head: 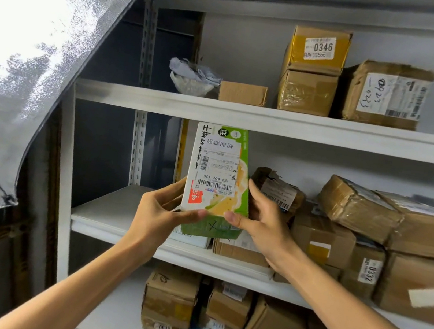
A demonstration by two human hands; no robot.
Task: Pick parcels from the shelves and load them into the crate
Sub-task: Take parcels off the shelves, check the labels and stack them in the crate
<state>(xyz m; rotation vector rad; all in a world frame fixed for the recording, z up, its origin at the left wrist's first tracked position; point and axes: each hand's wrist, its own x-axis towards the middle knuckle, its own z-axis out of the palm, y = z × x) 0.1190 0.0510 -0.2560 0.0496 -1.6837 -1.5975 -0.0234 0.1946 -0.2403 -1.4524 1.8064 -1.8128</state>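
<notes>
Three white shelves [273, 120] cross the frame from centre left to the right edge, all carrying parcels. Brown cartons [358, 208] are piled at centre right on the middle board, more stand in a row at upper right, and others fill the bottom tier.

A green and white box [217, 170], the parcel in hand, stands at the centre of the frame in front of the middle opening. Its long axis is upright and its top reaches just under the edge of the board above. Flat parcels lie below its bottom end; I cannot tell whether it touches them.

Both hands hold the box at its lower end. The left hand [159, 212] wraps the left side and the right hand [264, 219] the right side, each thumb laid across the front near the bottom edge, the two thumb tips nearly meeting. Neither hand is nearer than the other. The box rises straight above the grip, so most of its length is unsupported.

A white label [218, 164] on the front reads upside down.

The crate is not in view. Judging from this, the coming move must draw the box out towards the person with its top kept clear of the upper board.
</notes>
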